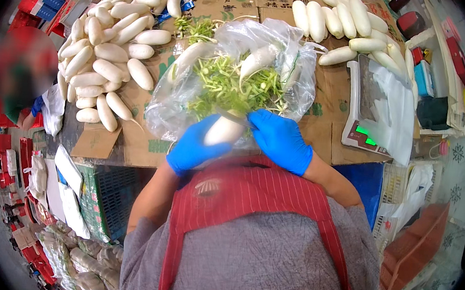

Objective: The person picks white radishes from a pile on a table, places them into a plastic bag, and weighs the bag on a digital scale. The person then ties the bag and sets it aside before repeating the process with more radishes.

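My left hand (196, 144), in a blue glove, is wrapped round a white radish (226, 131) held just in front of my apron. My right hand (282, 141), also gloved in blue, is closed on a knife (234, 117); its handle is hidden in the fingers. The blade lies across the radish's leafy end, somewhat blurred. Just beyond my hands, a clear plastic bag (164, 108) is spread on the table under a heap of chopped green stalks (233, 83). Two more radishes, one a curved radish (258, 61), lie on the bag beside the greens.
A large pile of white radishes (110, 52) covers the table's left side. More trimmed radishes (353, 19) lie at the far right, beside a scale (353, 109) partly covered by plastic bags (390, 104). Flattened cardboard (325, 112) covers the tabletop. Another person (24, 69) is at the left.
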Action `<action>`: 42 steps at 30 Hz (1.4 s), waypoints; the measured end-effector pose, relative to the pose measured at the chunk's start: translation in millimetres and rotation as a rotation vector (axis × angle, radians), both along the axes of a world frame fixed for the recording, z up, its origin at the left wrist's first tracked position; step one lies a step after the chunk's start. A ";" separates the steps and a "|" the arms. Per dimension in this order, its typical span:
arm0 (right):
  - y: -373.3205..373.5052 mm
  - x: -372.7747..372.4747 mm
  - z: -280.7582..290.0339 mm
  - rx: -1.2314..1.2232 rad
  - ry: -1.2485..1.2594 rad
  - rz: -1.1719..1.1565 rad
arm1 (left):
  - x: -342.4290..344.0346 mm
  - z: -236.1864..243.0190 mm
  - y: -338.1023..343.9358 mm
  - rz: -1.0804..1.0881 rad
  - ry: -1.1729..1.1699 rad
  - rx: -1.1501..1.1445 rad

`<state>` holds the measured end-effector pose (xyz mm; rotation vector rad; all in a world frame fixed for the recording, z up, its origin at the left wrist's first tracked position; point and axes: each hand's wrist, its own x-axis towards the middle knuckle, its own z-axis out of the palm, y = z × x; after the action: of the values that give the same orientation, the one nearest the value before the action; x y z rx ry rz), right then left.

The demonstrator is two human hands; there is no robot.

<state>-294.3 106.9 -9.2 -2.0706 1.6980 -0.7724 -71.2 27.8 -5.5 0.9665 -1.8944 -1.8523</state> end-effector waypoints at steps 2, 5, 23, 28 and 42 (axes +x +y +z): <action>-0.3 0.0 1.9 0.096 0.064 -0.014 | -0.5 0.6 -2.5 -0.031 -0.018 -0.026; -0.5 -10.1 -30.7 0.073 -0.056 -0.093 | -1.5 17.5 1.4 -0.044 -0.064 -0.014; -18.7 -13.8 -6.5 0.435 -1.327 -0.140 | -34.9 57.4 -35.8 0.055 -0.194 -1.230; -9.4 -6.7 -19.0 0.321 -1.383 -0.155 | -7.2 -30.9 -31.4 0.582 0.444 0.098; -39.8 -8.9 21.6 -0.109 -0.158 -0.048 | -21.0 -13.0 -25.2 0.297 0.167 0.086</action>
<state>-303.1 67.1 12.4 -1.9852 1.6580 -1.0365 -92.2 2.6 -18.5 1.0219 -1.4960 -1.7876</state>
